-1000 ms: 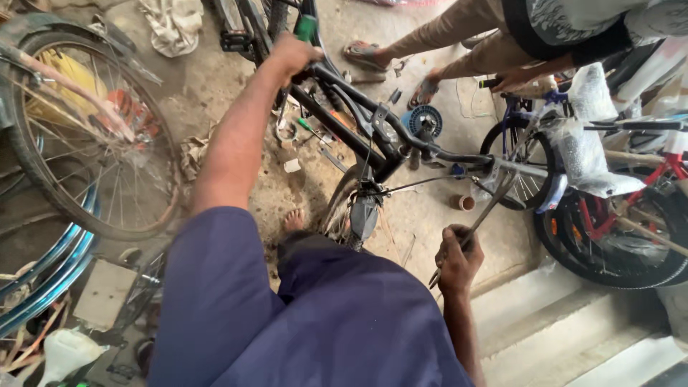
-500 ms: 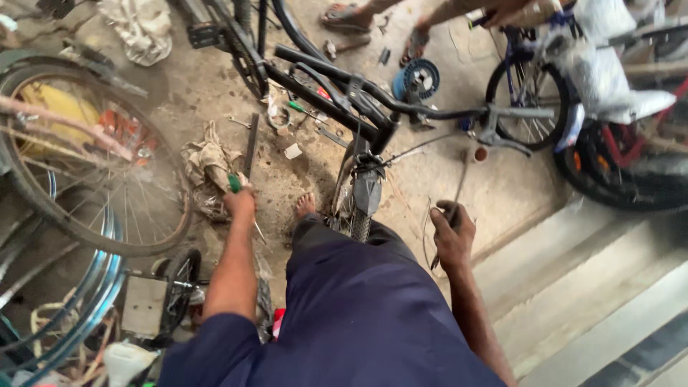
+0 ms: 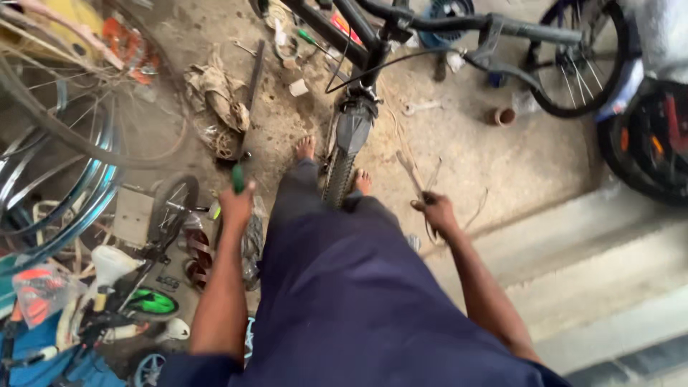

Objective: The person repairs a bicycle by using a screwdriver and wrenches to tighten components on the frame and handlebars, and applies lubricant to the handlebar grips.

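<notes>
My left hand (image 3: 235,207) is closed on a green-handled tool (image 3: 238,178), held low at my left side above a pile of small parts. My right hand (image 3: 437,212) grips a thin metal rod or wire (image 3: 423,179) at my right side, over the concrete floor. Between my bare feet stands the wheel (image 3: 340,172) of a black bicycle (image 3: 387,29), whose frame runs across the top of the view. My dark blue trousers fill the lower middle.
Large bicycle rims (image 3: 64,179) lean at the left. A small wheel (image 3: 172,204), a spanner (image 3: 419,107), rags (image 3: 215,93) and loose tools litter the floor. Another bicycle wheel (image 3: 580,64) and a red bicycle (image 3: 652,143) stand at the right, beside a concrete step (image 3: 595,258).
My left hand came off the bicycle frame, went down to the floor and now holds the green-handled tool at my side. My view tilted downward; the right hand kept its rod.
</notes>
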